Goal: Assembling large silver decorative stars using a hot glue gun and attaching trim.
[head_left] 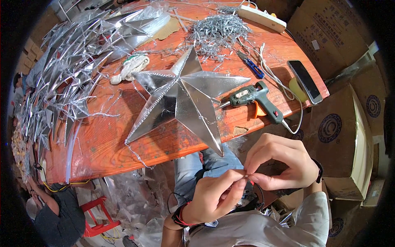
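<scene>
My left hand (pixel 218 196) and my right hand (pixel 284 164) meet in front of my body, off the table's near edge. Thumb and forefinger of each are pinched together at one spot, and whatever lies between them is too small to make out. Just beyond, a large silver foil star (pixel 187 99) lies on the table with one tip over the edge. Silver braided trim (pixel 153 103) runs along some of its ridges, and a loose tail hangs at the lower left. To the star's right rests a dark green glue gun (pixel 253 99) with an orange trigger.
Many silver stars (pixel 61 86) are heaped on the left of the orange wooden table (pixel 103 152). Behind lie a tinsel pile (pixel 220 31), blue-handled cutters (pixel 251 66), white gloves (pixel 131 68) and a power strip (pixel 263 18). A phone (pixel 305 82) leans at right, near cardboard boxes (pixel 341 136). Another person (pixel 57 214) sits lower left.
</scene>
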